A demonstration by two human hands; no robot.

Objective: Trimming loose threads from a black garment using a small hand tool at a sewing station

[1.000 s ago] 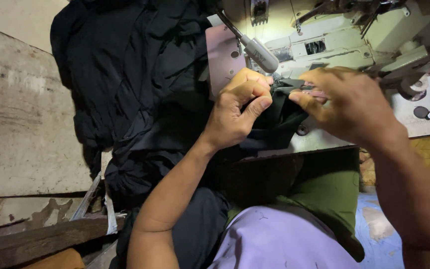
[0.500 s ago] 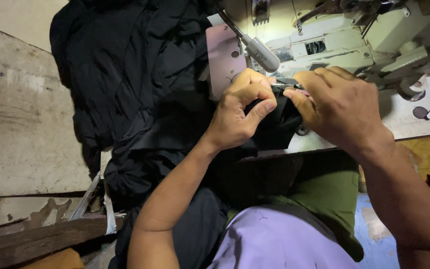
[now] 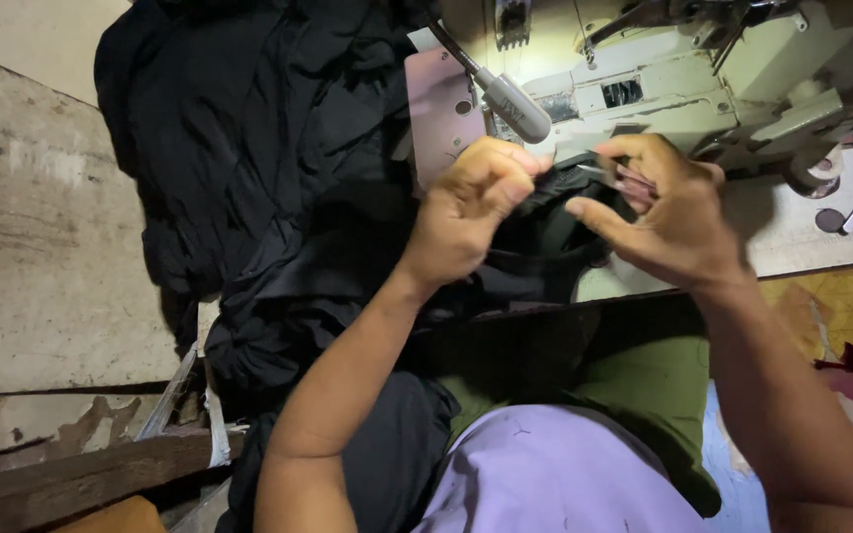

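My left hand (image 3: 471,212) sits just above the middle of the frame, its fingers curled tight and pinching a fold of black fabric (image 3: 545,232) between thumb and forefinger. My right hand (image 3: 668,212) is just to the right of it, fingers bent and closed around a small metal thread snipper (image 3: 616,178), whose tip rests against the same bit of cloth between the two hands. The black fabric runs from my hands leftward and up into a big heap (image 3: 249,148) that fills the upper left of the frame and spills down over the edge of the tabletop (image 3: 792,232) toward my lap. Behind my hands, across the top right, stands a cream-coloured sewing machine (image 3: 683,79), and a small lamp on a bendy neck (image 3: 510,104) points down just above my left hand. At the bottom centre is my lilac shirt (image 3: 555,474), with green cloth (image 3: 654,390) beside it. A worn pale wall (image 3: 32,247) fills the left edge.
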